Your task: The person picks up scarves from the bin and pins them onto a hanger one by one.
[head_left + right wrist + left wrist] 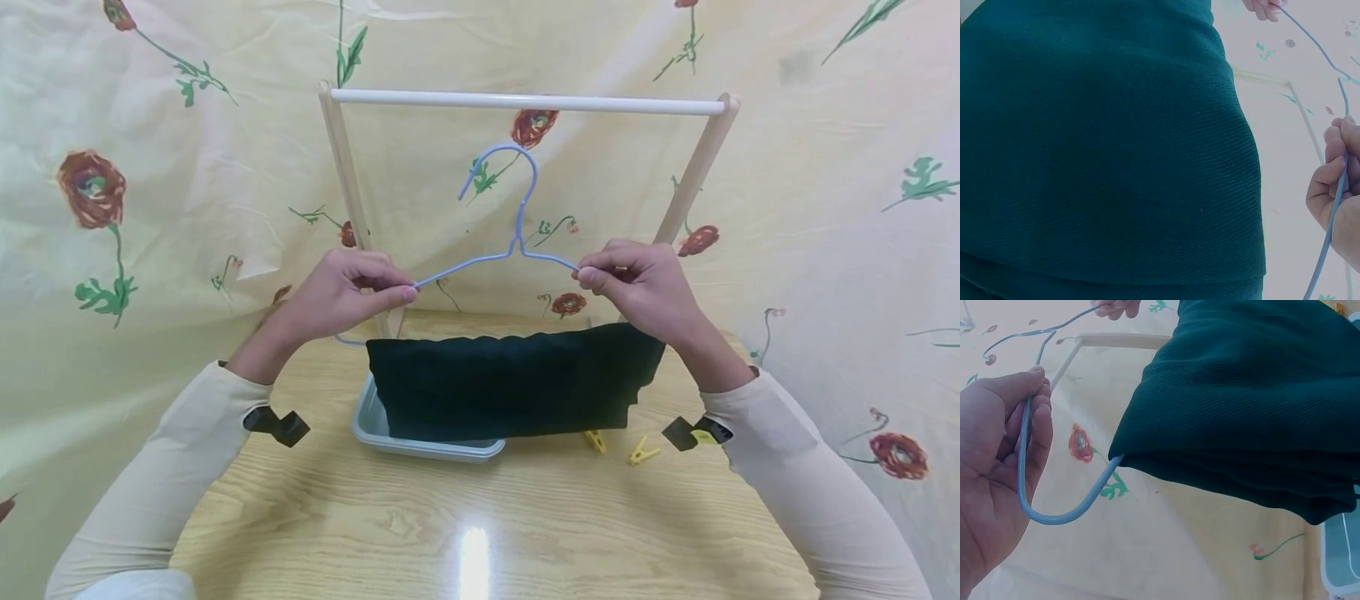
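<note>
Smooth and faintly glossy, like coated wire, in the blue hanger (519, 221). Matt and finely ribbed in the dark green cloth (510, 387). Smooth and plastic-looking in the pale blue basin (442, 451) at left and the yellow pegs (642, 452) at right. Glossy white along the far rod (525, 101), matt pale wood in the posts (693, 179). Wood-grained in the table (337, 517), shiny at the near side. Creased and cloth-like in the flowered backdrop (225, 208); matt fabric in the cream sleeves (172, 467).

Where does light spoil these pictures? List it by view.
Head: a white glare streak on the light wood-grain tabletop, and the dark green ribbed cloth looks nearly black; left wrist: the cream floral fabric backdrop pales toward the upper left, though the slim blue hanger looks crisp near the camera; right wrist: the backdrop is washed out, its flowers faint.
</note>
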Demonstrator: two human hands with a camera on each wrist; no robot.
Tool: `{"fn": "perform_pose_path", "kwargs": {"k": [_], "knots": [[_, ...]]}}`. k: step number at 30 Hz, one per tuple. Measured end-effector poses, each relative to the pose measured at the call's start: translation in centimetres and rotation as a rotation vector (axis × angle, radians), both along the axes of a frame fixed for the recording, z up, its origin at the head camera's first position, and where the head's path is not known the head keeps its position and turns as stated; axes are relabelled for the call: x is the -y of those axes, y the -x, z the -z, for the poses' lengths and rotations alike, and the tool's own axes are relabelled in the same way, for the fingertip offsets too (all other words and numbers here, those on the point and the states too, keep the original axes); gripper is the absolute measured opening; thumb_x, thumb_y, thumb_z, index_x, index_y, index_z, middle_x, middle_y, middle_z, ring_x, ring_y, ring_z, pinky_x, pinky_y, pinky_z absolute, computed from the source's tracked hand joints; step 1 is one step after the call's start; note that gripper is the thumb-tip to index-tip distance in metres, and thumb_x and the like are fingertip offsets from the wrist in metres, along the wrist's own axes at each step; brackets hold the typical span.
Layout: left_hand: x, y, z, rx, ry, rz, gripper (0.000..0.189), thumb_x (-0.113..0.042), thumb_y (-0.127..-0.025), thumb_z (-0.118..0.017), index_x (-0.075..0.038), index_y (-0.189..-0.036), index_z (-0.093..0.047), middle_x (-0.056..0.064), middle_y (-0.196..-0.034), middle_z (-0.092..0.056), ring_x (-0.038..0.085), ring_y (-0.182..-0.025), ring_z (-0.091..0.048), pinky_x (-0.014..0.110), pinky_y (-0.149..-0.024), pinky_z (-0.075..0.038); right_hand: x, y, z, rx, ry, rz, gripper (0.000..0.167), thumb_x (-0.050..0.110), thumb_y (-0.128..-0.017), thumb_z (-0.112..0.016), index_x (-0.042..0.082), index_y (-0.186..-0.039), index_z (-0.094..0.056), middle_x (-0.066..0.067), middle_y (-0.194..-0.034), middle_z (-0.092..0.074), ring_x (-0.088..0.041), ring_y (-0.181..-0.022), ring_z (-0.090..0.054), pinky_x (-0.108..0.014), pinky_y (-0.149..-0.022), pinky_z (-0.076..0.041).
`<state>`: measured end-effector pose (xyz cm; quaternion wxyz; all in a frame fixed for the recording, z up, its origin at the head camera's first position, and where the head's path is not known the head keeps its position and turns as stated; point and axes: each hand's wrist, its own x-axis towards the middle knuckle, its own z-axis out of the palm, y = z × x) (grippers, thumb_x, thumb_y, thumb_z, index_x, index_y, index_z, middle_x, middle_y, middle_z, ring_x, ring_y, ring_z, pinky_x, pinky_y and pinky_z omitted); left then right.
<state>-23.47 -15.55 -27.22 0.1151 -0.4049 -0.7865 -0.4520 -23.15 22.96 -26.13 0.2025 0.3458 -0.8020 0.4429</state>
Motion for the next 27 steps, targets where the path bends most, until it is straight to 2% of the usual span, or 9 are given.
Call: {"fn": "perform_pose_path", "kwargs": {"k": [5,9,16,21,27], "knots": [[-0.18,-0.06,0.0,0.038,-0.018,-0.003,0.013,0.004,-0.086,-0.078,-0.003,-0.098,-0.081,-0.001,-0.08,-0.07,0.015,-0.066,-0.053,0.023,-0.057,-0.044,-0.08,-0.08,0.08,0.005,0.0,0.002,0.015,-0.015,-0.086,-0.072,-0.005,-0.094,-0.078,0.007,-0.077,-0.067,-0.011,-0.062,-0.051,-0.02,-0.052,-0.041],[-0.35,0.0,0.07,0.039,-0.021,0.006,0.014,0.004,-0.086,-0.078,-0.002,-0.097,-0.081,-0.001,-0.077,-0.067,0.015,-0.063,-0.049,0.023,-0.055,-0.039,-0.12,-0.01,0.2,0.006,-0.006,0.001,0.015,-0.015,-0.086,-0.072,-0.005,-0.094,-0.078,0.008,-0.078,-0.068,-0.011,-0.062,-0.052,-0.021,-0.053,-0.042],[-0.77,0.17,0.41,-0.024,-0.037,0.026,0.012,0.007,-0.086,-0.076,-0.003,-0.09,-0.081,-0.002,-0.072,-0.064,0.013,-0.061,-0.048,0.023,-0.051,-0.036,-0.14,0.05,0.35,0.027,-0.008,0.002,0.013,-0.013,-0.087,-0.072,-0.005,-0.095,-0.078,0.01,-0.079,-0.068,-0.01,-0.064,-0.055,-0.019,-0.055,-0.045],[-0.8,0.38,0.63,-0.056,-0.106,0.056,0.008,0.006,-0.087,-0.075,-0.001,-0.087,-0.08,0.0,-0.072,-0.063,0.013,-0.062,-0.047,0.023,-0.052,-0.035,-0.02,-0.22,0.25,0.059,-0.001,-0.006,0.012,-0.011,-0.088,-0.072,-0.004,-0.096,-0.078,0.008,-0.079,-0.07,-0.011,-0.066,-0.058,-0.018,-0.056,-0.047],[-0.67,0.62,0.57,-0.06,-0.172,0.108,0.003,0.003,-0.089,-0.075,0.004,-0.087,-0.078,0.004,-0.071,-0.063,0.013,-0.061,-0.046,0.023,-0.051,-0.034,-0.05,-0.55,-0.23,0.045,-0.029,-0.002,0.014,-0.009,-0.088,-0.073,-0.001,-0.099,-0.079,0.009,-0.082,-0.072,-0.01,-0.067,-0.059,-0.02,-0.056,-0.047]]}}
